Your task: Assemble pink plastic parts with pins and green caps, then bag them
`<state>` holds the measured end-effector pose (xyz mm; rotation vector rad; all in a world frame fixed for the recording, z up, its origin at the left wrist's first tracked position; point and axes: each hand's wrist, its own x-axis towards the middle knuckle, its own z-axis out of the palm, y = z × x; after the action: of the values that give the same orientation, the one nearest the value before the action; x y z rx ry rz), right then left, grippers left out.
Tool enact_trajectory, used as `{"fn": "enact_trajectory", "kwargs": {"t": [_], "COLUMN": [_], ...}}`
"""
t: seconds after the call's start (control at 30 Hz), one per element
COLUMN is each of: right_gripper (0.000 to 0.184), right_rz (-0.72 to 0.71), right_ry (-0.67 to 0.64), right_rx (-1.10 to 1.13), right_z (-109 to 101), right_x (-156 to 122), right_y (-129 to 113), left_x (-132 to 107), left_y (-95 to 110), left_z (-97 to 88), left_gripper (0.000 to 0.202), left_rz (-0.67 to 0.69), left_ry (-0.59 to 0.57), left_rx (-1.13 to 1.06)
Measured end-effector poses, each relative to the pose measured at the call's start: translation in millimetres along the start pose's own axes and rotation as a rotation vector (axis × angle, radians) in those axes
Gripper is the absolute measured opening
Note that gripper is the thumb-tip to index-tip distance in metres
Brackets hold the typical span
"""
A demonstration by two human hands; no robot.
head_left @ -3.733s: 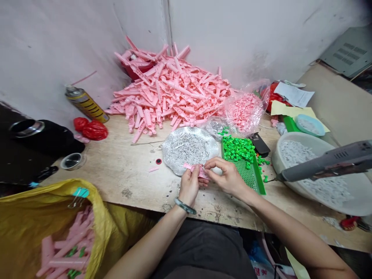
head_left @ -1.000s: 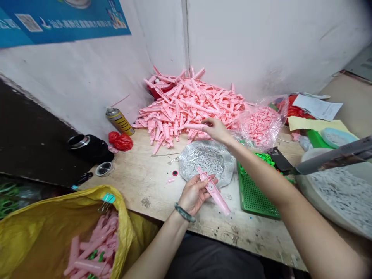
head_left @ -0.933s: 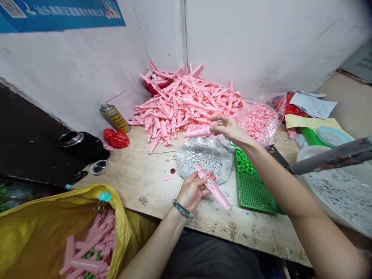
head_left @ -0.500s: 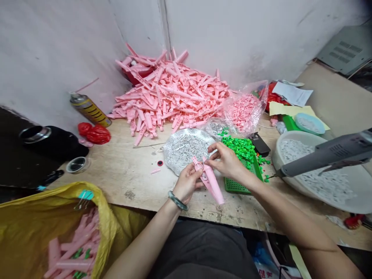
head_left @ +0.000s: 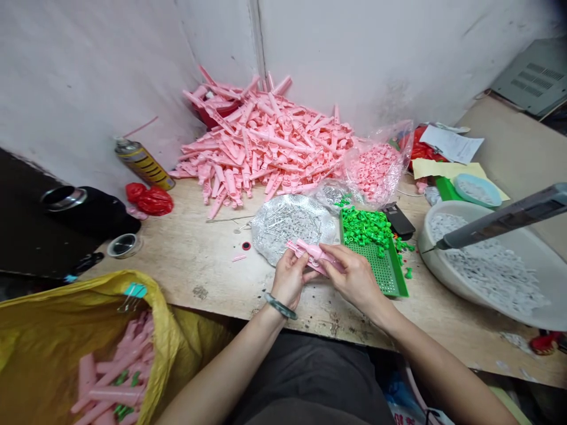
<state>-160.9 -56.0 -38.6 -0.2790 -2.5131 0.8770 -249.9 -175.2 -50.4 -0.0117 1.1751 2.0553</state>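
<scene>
Head view: the left hand [head_left: 290, 278] grips the narrow end of two pink pieces [head_left: 313, 250] just left of the green tray [head_left: 386, 276]. The right hand [head_left: 355, 280] is closed around their other end, partly in front of the tray's left edge.

Change noted: about a second ago the right hand was at the pink pile [head_left: 274, 144], behind and left of the tray, with one piece. Half a second ago both pieces stood at an angle; they now lie lengthwise together between the hands. In my judgement, work has passed from fetching to aligning and pressing. Full closure cannot be confirmed, as the hands cover much of both pieces. The grey tool [head_left: 505, 218], right of the tray, is untouched.
</scene>
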Motion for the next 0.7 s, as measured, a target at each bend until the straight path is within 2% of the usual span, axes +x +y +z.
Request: {"fn": "enact_trajectory", "kwargs": {"t": [0.1, 0.23, 0.53, 0.6, 0.7], "right_gripper": [0.035, 0.035, 0.033, 0.032, 0.030], "right_rz": [-0.002, -0.037, -0.080, -0.096, -0.132], "right_ry": [0.066, 0.079, 0.082, 0.075, 0.079], "right_rx": [-0.066, -0.112, -0.155, -0.164, -0.177], "right_z": [3.0, 9.4, 16.8, 16.7, 17.8], "right_x": [-6.3, -12.8, -13.1, -12.6, -14.0], "right_y": [-5.9, -10.2, -6.3, -5.7, -4.4], "left_x": [-1.3, -2.0, -3.1, -3.5, -3.1], "left_y": [-3.0, -6.7, -9.4, -9.3, -10.4], "left_z": [2.5, 4.9, 7.0, 7.7, 9.5], "left_gripper": [0.030, 0.017, 0.015, 0.019, 0.034], "left_rz": [0.005, 0.018, 0.034, 0.037, 0.039], "left_ry": [0.018, 0.020, -0.003, 0.012, 0.044], "left_rx": [-0.048, -0.133, -0.112, -0.074, -0.005]}}
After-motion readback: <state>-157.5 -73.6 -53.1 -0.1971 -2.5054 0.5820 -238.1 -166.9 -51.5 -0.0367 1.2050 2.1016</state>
